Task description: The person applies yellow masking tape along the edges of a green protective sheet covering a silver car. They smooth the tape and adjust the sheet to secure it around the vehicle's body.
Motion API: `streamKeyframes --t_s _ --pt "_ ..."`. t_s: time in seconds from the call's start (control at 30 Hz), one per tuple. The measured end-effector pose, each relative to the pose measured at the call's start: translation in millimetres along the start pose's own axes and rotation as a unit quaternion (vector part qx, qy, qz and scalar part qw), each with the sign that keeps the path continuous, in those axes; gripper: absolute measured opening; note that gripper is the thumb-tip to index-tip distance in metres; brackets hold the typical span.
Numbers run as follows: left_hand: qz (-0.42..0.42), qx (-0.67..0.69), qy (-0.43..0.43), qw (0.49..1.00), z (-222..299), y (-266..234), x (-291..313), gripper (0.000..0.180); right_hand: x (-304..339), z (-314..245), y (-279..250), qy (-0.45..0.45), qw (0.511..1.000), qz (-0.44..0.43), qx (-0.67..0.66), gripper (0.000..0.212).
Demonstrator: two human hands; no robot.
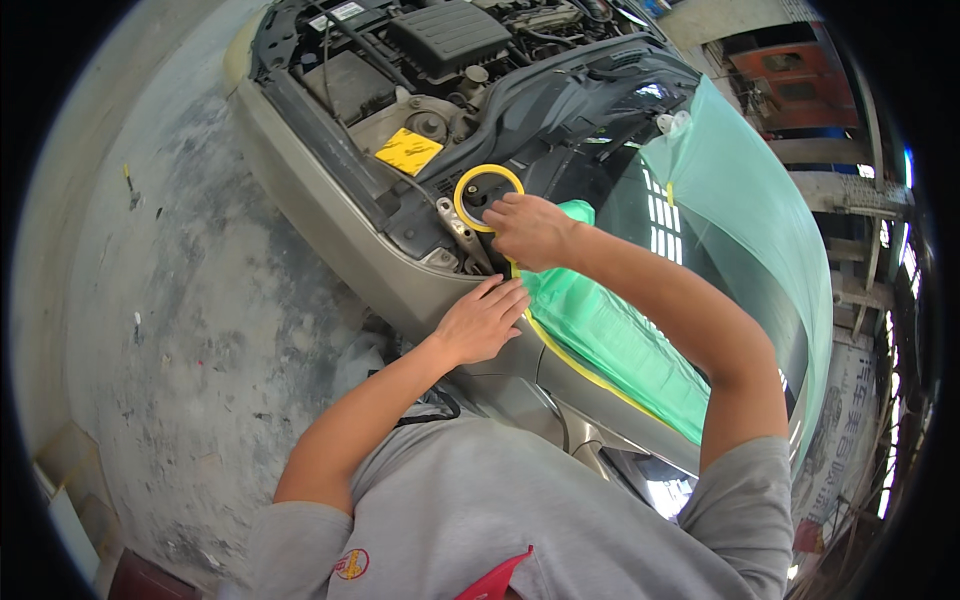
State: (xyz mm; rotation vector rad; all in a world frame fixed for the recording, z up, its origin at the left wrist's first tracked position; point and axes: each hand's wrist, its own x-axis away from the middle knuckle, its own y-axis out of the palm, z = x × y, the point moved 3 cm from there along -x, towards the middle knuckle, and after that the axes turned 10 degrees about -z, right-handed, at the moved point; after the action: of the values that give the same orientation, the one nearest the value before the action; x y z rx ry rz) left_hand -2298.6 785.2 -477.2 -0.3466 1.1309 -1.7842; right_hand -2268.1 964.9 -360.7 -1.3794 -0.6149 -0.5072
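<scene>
My right hand [536, 232] is closed on the rim of a roll of yellow masking tape [459, 199], above the corner between engine bay and windshield. A short yellow piece shows just below that hand, beside the green masking film [620, 345]. My left hand [482, 324] lies with its fingers stretched out on the beige car fender [330, 240], next to the film's front corner. Along the film's lower edge a strip of yellow tape [590, 375] follows the bodywork. Whether the roll's tape joins this strip is hidden by my hands.
A yellow sheet or packet [409, 151] rests in the open engine bay near the fender. Paler green film [760, 190] covers the far side of the windshield [670, 230]. Wooden shelving [850, 195] stands at the right. Small debris lies on the stained concrete floor [190, 300].
</scene>
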Motion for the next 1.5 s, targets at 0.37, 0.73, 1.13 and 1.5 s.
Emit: streamKeyframes --t_s 0.37,0.73,1.13,1.5 --pt "0.048 0.028 -0.007 0.998 5.0 -0.7 2.1 0.066 11.6 33.3 -21.6 0.001 1.000 -0.029 0.001 0.034" --pt "0.037 0.003 -0.010 0.999 6.4 -4.7 1.0 0.065 37.2 36.8 -30.6 -0.037 0.999 -0.014 0.032 0.052" --pt "0.014 -0.006 0.010 1.000 1.7 -7.6 -2.9 0.067 17.2 100.0 -92.5 0.110 0.984 0.087 0.108 0.059" --pt "0.068 -0.001 0.085 0.994 -24.0 -7.6 -15.7 0.035 -100.9 113.4 -16.1 0.154 0.978 -0.113 0.082 0.063"
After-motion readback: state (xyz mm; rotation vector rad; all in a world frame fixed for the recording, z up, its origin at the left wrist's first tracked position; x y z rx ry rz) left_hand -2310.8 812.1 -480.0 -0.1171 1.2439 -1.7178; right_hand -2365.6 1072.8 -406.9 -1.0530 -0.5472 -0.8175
